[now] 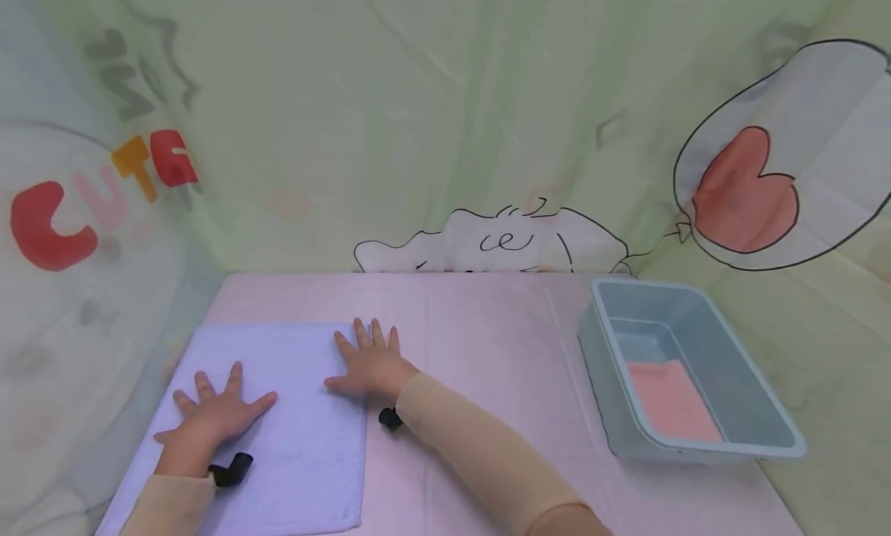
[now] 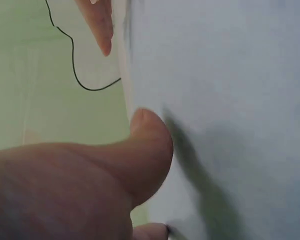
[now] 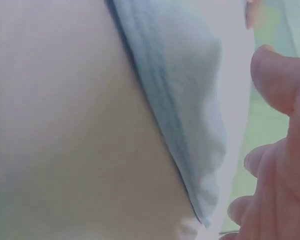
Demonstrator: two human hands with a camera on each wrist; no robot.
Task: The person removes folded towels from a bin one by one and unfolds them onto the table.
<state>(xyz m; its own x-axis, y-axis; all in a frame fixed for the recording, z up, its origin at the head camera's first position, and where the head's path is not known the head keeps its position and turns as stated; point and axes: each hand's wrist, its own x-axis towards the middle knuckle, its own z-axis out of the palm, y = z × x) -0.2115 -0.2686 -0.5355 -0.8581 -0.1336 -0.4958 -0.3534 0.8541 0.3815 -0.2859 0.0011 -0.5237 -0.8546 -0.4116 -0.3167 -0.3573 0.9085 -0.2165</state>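
A pale lavender-blue cloth [image 1: 299, 459], flat with a hemmed edge, lies on the left part of the table. Over its left half my left hand [image 1: 217, 414] is spread, fingers straight and thumb pointing right. My right hand [image 1: 372, 366] is spread at the cloth's far right corner, its fingers reaching past that edge. In the left wrist view the thumb [image 2: 150, 150] shows close over the cloth, casting a shadow. The right wrist view has the hemmed corner of the cloth [image 3: 190, 100] beside the fingers. Neither hand grips anything.
A grey-blue plastic bin [image 1: 755, 381] stands on the right of the pink-covered table [image 1: 487, 350], with a folded pink cloth [image 1: 674, 401] at its bottom. Printed curtains [image 1: 418, 134] hang behind the table and at both sides.
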